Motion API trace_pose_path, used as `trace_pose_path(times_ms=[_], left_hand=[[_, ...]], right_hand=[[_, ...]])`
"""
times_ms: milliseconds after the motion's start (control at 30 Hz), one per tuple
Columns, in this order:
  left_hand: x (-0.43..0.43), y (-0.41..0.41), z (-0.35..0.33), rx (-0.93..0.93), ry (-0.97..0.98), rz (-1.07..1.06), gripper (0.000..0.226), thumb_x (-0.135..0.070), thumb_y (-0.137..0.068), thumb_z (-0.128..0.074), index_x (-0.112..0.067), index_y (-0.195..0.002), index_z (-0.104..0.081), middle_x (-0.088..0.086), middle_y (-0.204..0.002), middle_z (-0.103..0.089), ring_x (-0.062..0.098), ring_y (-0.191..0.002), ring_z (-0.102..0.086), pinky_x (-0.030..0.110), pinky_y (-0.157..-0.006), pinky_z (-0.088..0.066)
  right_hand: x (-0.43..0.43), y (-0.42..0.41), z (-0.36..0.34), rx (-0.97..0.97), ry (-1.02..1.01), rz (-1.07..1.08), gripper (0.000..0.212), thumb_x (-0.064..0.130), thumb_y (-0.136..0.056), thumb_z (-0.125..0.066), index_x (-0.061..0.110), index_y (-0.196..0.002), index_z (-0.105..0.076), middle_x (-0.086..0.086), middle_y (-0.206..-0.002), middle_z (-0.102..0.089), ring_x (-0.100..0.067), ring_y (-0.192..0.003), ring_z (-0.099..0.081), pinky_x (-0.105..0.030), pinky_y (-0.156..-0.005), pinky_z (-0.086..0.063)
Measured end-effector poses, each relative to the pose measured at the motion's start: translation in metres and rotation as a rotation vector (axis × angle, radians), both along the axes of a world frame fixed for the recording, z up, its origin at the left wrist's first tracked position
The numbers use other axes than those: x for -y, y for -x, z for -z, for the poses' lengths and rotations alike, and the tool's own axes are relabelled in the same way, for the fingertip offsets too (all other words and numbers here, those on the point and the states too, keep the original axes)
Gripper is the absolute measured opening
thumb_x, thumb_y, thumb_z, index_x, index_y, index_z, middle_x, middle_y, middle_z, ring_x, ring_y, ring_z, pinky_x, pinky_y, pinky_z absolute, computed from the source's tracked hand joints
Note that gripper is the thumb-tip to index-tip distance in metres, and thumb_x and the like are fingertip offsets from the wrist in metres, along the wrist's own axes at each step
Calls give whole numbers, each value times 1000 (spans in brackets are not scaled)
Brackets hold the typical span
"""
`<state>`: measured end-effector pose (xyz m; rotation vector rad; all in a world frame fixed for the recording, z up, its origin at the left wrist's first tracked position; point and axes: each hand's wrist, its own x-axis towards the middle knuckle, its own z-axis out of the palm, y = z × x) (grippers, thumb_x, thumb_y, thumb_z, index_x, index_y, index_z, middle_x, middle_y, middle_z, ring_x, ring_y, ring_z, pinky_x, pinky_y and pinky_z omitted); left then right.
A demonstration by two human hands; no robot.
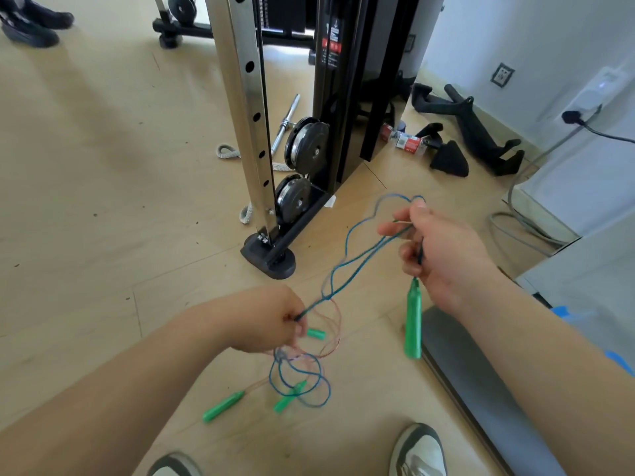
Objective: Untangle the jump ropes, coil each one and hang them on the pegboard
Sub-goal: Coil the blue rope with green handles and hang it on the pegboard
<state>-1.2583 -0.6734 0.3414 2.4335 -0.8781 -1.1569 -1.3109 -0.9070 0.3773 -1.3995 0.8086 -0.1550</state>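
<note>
A cord (357, 266) is stretching between the left hand (271, 321), nearer and lower, and the right hand (443, 249), farther and higher, with one handle (413, 324) hanging just below the right hand. The tangle of ropes (299, 383) is lying on the floor (103, 201) beneath the left hand, a mat (481, 383) is lying to its right, and a weight machine (247, 108) is standing behind.

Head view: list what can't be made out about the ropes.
- Pegboard: outside the head view's frame.
- Where the blue rope and pink rope cross: hidden under the left hand, thin and blurred below it.
- Strand count in the right hand: its fingers cover it.
- Which rope the handle beside the left hand belongs to: cord too thin.
</note>
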Motion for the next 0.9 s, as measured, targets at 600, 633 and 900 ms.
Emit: trace_pose_path(times_ms=[600,633,900], left_hand=[[13,7,-39,-72,519,-671,18,-10,-83,-60,-12,-88,-77,15,-92,-76,29,-91,-73,50,-96,-57],[15,12,-38,-204,508,-569,24,-8,-78,-60,-15,-94,-77,13,-100,-76,27,-98,-72,47,-99,-55],[5,15,-15,-178,125,-87,19,-12,-100,-53,-16,-101,-71,0,-92,-80,12,-82,-73,29,-82,-57]], right_hand=[[-49,10,5,74,-152,-424,21,20,-110,-45,11,-99,-60,-4,-67,-63,-14,-51,-42,-22,-44,-23],[-50,9,0,101,-218,-409,21,20,-110,-44,11,-99,-59,-4,-67,-62,-14,-51,-42,-24,-46,-22],[-7,3,-7,94,-117,-84,24,24,-111,-42,8,-108,-60,-10,-94,-78,-14,-49,-38,-25,-45,-23]])
